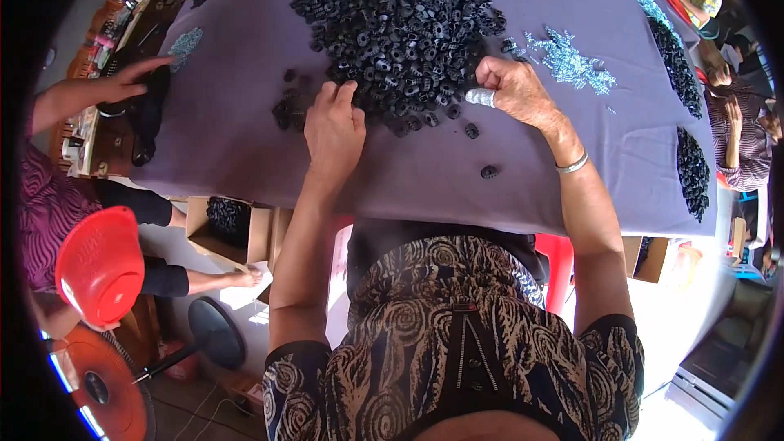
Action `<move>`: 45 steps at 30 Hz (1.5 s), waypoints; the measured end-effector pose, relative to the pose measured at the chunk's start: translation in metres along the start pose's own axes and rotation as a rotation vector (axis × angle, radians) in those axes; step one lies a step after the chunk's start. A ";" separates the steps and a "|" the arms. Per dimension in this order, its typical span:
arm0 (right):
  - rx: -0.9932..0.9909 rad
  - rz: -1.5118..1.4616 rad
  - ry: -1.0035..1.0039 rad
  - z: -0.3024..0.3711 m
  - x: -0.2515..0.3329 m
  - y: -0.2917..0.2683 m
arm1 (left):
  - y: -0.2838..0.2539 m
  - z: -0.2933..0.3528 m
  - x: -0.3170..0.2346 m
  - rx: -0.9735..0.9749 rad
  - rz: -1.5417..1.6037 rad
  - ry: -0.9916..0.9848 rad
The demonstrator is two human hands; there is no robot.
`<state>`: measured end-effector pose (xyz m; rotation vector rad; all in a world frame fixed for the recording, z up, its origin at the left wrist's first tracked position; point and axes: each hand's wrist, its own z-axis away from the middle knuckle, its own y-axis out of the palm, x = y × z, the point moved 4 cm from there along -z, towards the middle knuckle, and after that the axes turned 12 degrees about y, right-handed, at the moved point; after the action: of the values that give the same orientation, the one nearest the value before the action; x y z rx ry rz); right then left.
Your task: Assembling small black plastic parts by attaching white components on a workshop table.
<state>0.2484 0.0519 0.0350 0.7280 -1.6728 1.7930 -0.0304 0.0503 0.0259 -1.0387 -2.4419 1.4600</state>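
Note:
A large heap of small black ring-shaped plastic pieces (408,41) covers the far middle of the cloth-covered table (392,184). At the heap's near left edge my left hand (335,126) has its fingers bent down among the pieces; what its fingertips hold is hidden. Beside the heap's right edge is my right hand (518,96), fingers curled in and closed, the thumb wrapped in silvery tape (481,97). Anything inside that grip is too small or covered to name. Small shiny pale-blue pieces (576,61) lie scattered to its right. One loose black piece (489,171) rests nearer to me.
Another person's hand (135,82) is over the table's left edge, beside a black bundle (151,114). A red plastic basin (102,265), a fan (106,388) and a cardboard box (229,233) stand at lower left. More black pieces (692,173) line the right edge, where people sit.

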 end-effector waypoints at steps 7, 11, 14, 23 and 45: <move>0.059 -0.088 0.045 0.000 -0.005 -0.011 | 0.002 -0.001 0.002 0.052 0.162 -0.051; 0.438 -0.035 -0.043 0.022 0.018 -0.010 | 0.001 -0.002 0.007 0.080 0.239 -0.030; 0.578 0.243 -0.117 0.054 0.037 -0.007 | -0.001 -0.003 0.012 0.147 0.348 -0.102; 0.414 0.133 -0.137 0.070 0.041 0.026 | 0.001 -0.006 -0.009 0.292 -0.009 -0.099; 0.060 0.051 -0.162 -0.079 0.049 0.049 | 0.050 -0.089 0.027 0.478 -0.042 -0.044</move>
<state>0.1786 0.1303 0.0316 0.8856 -1.7619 1.8698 0.0117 0.1472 0.0264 -0.8488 -1.9662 1.9314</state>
